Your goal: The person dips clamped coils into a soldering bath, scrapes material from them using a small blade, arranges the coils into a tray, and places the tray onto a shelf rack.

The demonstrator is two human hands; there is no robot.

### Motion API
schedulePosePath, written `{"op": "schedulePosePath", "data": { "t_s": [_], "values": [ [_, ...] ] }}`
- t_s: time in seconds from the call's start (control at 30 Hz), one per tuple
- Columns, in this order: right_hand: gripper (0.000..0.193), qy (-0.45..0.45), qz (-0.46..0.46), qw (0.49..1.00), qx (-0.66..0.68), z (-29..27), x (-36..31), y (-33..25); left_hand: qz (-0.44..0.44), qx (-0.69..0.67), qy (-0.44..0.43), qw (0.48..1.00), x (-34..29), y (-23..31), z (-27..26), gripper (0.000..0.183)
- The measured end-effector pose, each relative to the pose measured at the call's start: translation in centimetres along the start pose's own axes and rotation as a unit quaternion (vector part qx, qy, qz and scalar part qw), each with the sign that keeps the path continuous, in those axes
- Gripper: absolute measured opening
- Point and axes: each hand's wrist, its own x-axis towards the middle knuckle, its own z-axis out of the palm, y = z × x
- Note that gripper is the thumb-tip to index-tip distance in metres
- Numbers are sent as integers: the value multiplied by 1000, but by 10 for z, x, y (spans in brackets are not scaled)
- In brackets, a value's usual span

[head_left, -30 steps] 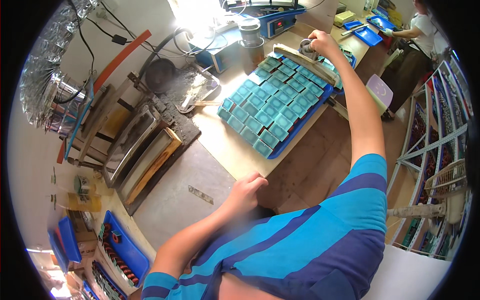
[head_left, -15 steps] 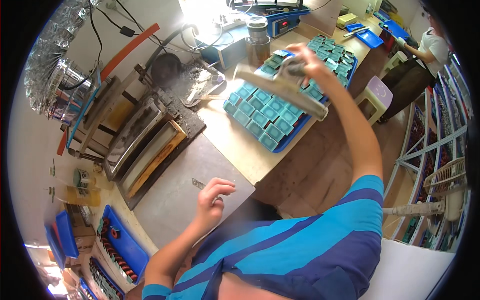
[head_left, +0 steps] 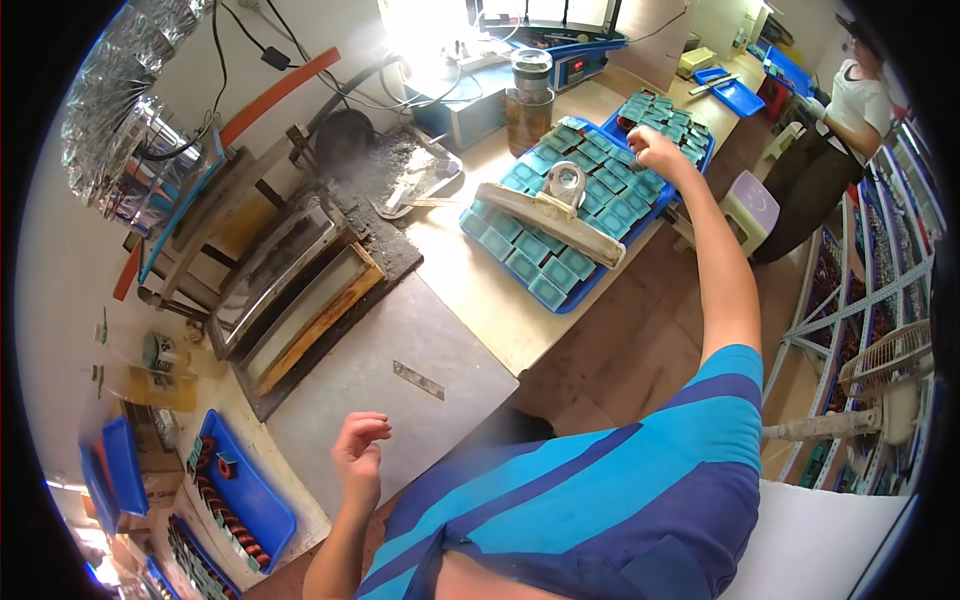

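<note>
My right hand (head_left: 660,155) is over the right part of a blue tray (head_left: 567,306) of square teal pieces (head_left: 548,268). Its fingers are closed, and what they hold, if anything, I cannot make out. To its left, a long pale metal bar tool (head_left: 545,222) with a round ring on top lies across the teal pieces, apart from my hand. My left hand (head_left: 360,450) is above the near edge of the grey metal plate (head_left: 350,350), fingers loosely bent, with nothing visible in them. A flat metal strip (head_left: 418,380) rests on the plate, beyond that hand.
A dark-edged frame with a wooden strip (head_left: 315,335) stands left of the plate. Behind are a sooty tray (head_left: 425,170) and a glass jar (head_left: 530,105). Blue trays with red coils (head_left: 240,500) lie lower left. A person (head_left: 850,120) stands by a stool (head_left: 750,210) at right.
My right hand has let go of the bar tool, which now lies on the teal pieces, and sits farther right. My left hand has drawn back left and nearer, uncovering the metal strip.
</note>
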Motion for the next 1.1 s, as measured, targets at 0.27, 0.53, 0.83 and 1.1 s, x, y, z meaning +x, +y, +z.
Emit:
{"op": "schedulePosePath", "data": {
  "t_s": [0.27,0.53,0.83,1.1],
  "values": [
    [49,6,-52,999,-8,7,20,15,-3,-21,8,1000,6,13,9,43],
    [59,-1,-112,968,223,-13,-57,-105,-53,-112,-5,992,-2,7,14,45],
    [67,-413,-340,788,306,141,-199,-286,-93,-392,-203,893,41,49,68,95],
    [58,-431,-329,687,484,223,-242,-310,-86,-304,-59,947,-18,59,31,96]
  ]
}}
